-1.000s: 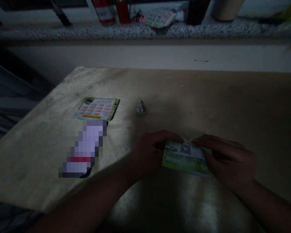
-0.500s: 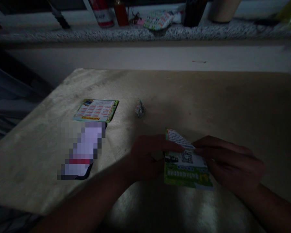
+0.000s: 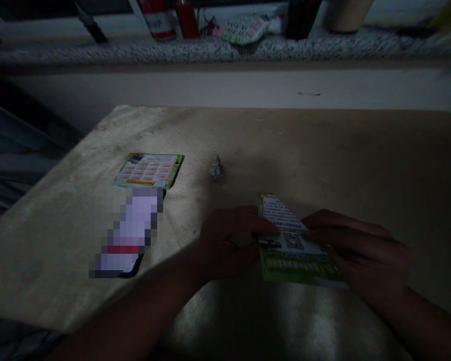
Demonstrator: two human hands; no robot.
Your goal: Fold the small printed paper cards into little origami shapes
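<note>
A green and white printed leaflet (image 3: 296, 258) with a QR code is held between my two hands, creased across its middle, its upper flap tilted up. My left hand (image 3: 231, 240) grips its left edge, index finger lying on the crease and thumb lower down. On the right side, my right hand (image 3: 364, 250) is closed on the paper, with its fingertips near the crease and some fingers hidden. Beyond my left hand lies a small crumpled paper piece (image 3: 217, 169).
To the left, a second printed leaflet (image 3: 150, 170) lies flat, just beyond a phone (image 3: 133, 233) with a lit, pixelated screen. A speckled stone sill (image 3: 210, 52) behind the table (image 3: 379, 165) carries a red can (image 3: 158, 20), a red bottle (image 3: 187, 20) and a printed packet (image 3: 246, 30).
The leaflet has shifted slightly right and turned a little, its lower right corner now reaching under my right hand. My left index finger has drawn back slightly to the left.
</note>
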